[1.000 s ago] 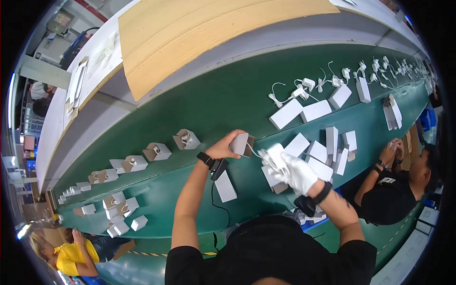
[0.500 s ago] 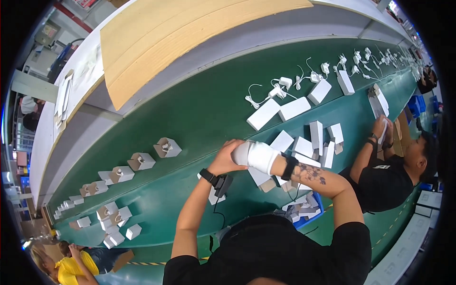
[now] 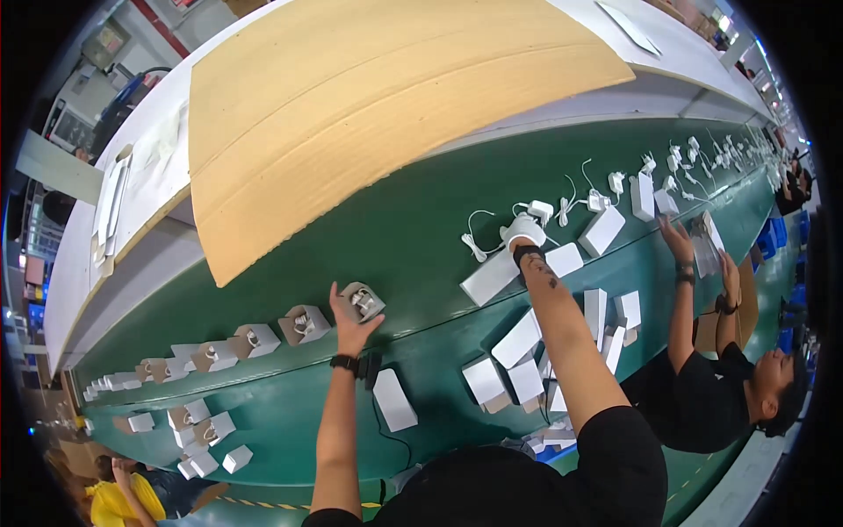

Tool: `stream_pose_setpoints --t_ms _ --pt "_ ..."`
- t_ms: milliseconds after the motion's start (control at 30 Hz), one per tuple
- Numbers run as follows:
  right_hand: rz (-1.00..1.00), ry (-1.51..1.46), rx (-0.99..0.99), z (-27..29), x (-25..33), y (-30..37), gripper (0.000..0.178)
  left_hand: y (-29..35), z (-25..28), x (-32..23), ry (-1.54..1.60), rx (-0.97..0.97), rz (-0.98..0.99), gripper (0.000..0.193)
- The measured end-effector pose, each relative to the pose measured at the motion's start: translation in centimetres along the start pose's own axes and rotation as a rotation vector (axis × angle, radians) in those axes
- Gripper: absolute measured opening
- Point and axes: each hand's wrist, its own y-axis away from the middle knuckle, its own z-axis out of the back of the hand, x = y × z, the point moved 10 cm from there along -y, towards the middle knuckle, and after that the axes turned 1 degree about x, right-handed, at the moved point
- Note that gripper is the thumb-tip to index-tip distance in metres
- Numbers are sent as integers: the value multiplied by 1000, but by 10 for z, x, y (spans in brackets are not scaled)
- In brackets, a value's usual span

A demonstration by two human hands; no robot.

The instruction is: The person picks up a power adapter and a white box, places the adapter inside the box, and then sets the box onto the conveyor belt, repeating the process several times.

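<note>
My left hand [image 3: 353, 332] has its thumb and fingers around the sides of an open-topped white box [image 3: 363, 301] standing on the green bench. Inside that box sits a white plug adapter, partly visible. My right hand [image 3: 524, 232], in a white glove, reaches out among white power adapters with cables. One adapter [image 3: 541, 211] lies just beyond its fingers, which are hidden by the hand itself. Below the right wrist lie closed white boxes [image 3: 489, 279].
A row of open boxes [image 3: 303, 325] holding adapters runs left. Several white boxes [image 3: 518, 338] lie nearer me, another [image 3: 395, 400] alone. A cardboard sheet [image 3: 386, 123] overhangs the bench from the shelf. A co-worker [image 3: 711, 378] handles a box on the right; another person [image 3: 132, 501] sits at lower left.
My hands have moved apart. The box they held together is now at the end of the row by my left hand. My right hand has reached forward to the adapters.
</note>
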Motion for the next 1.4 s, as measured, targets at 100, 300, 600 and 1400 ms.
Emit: stream_pose_setpoints --t_ms 100,300,600,1400 --pt "91 -141 52 -5 18 10 51 30 33 -70 -597 -232 -229 102" --pt "154 -1240 -191 10 -64 23 41 77 -37 -107 207 -168 71 60" --pt "467 -2307 682 82 -29 251 39 115 -242 -50 1133 71 933 55" --pt "353 -2195 744 76 -91 313 57 4 -250 54 -1189 689 -16 105"
